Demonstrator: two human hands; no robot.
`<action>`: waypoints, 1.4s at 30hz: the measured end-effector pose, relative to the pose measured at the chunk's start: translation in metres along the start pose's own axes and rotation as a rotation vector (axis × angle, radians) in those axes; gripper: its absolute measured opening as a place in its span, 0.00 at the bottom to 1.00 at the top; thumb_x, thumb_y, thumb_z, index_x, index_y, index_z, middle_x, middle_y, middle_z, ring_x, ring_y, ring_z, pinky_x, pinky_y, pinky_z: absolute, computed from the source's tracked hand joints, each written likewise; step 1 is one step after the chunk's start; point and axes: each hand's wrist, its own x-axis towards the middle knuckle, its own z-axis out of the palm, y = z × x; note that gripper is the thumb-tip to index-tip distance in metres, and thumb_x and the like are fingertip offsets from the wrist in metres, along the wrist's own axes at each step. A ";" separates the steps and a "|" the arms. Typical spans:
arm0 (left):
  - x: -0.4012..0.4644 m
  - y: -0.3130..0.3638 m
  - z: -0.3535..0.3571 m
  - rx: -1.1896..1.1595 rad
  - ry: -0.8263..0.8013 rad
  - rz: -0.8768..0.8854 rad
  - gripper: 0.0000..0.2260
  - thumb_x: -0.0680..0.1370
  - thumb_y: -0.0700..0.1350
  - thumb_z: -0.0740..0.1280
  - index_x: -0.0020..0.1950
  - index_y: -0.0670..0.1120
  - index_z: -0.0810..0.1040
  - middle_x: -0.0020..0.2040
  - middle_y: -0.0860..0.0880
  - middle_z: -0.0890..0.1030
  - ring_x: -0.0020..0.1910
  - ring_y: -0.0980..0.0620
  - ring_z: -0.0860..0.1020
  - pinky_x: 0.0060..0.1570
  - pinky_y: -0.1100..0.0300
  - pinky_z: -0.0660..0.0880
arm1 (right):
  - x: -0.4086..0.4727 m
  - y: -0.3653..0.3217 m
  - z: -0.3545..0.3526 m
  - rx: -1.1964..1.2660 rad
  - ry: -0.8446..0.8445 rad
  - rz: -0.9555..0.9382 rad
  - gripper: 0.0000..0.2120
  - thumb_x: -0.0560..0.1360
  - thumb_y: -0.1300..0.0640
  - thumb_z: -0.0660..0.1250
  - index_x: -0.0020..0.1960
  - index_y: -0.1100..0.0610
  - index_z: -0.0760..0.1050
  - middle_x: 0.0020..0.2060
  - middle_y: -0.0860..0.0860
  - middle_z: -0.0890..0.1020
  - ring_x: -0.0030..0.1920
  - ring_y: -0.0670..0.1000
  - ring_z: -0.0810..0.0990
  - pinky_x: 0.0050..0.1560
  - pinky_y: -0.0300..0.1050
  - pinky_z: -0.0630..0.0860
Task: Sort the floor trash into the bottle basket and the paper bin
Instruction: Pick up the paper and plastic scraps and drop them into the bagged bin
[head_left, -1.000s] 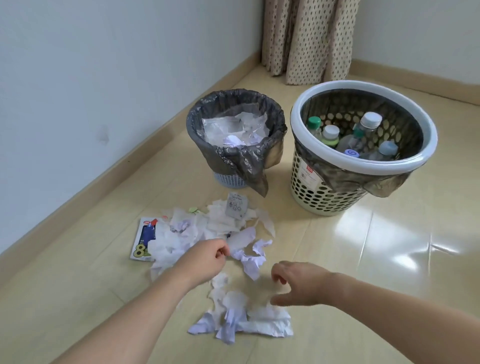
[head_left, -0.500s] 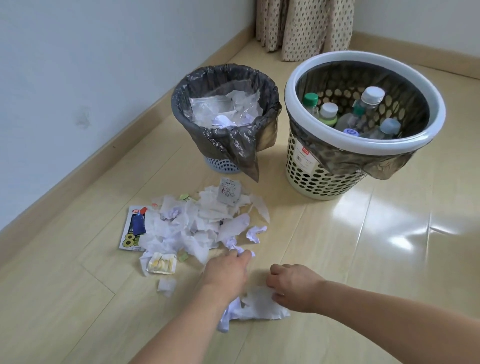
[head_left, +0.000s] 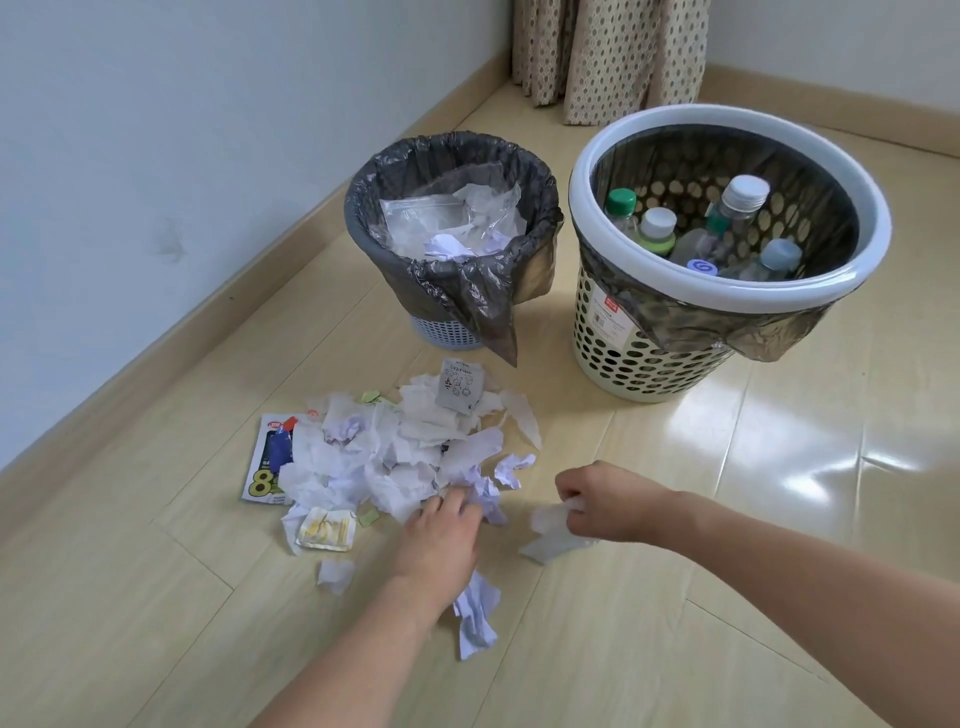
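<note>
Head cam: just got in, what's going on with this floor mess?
A person is picking scrap paper off the floor. The right hand pinches a white scrap, its grip closed on it, just off the main paper pile. The left hand reaches into the pile's near edge. The paper bin already holds crumpled paper, and the bottle basket holds several capped bottles. No bottles show on the floor.

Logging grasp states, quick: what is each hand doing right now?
Left hand: fingers in the paper pile; grip cannot be told.
Right hand: pinching a white paper scrap.
</note>
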 end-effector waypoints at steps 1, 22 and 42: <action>0.000 0.001 -0.001 0.007 0.018 -0.004 0.17 0.81 0.46 0.58 0.70 0.47 0.65 0.71 0.48 0.66 0.66 0.47 0.69 0.64 0.56 0.67 | -0.001 -0.001 -0.004 0.014 0.006 0.005 0.09 0.69 0.61 0.60 0.34 0.51 0.62 0.30 0.47 0.69 0.36 0.53 0.69 0.32 0.45 0.63; -0.013 -0.014 -0.039 -0.475 0.053 -0.066 0.05 0.80 0.43 0.59 0.49 0.48 0.74 0.44 0.51 0.78 0.43 0.49 0.77 0.39 0.55 0.71 | 0.002 -0.032 -0.063 0.253 -0.200 0.322 0.12 0.74 0.65 0.57 0.54 0.65 0.75 0.38 0.61 0.79 0.25 0.53 0.74 0.28 0.38 0.69; 0.097 -0.083 -0.299 -1.121 0.521 -0.309 0.04 0.77 0.41 0.63 0.46 0.49 0.74 0.41 0.45 0.82 0.40 0.44 0.81 0.52 0.47 0.81 | 0.054 -0.142 -0.252 1.044 0.530 0.062 0.06 0.79 0.62 0.59 0.54 0.60 0.72 0.49 0.57 0.77 0.42 0.57 0.83 0.51 0.52 0.82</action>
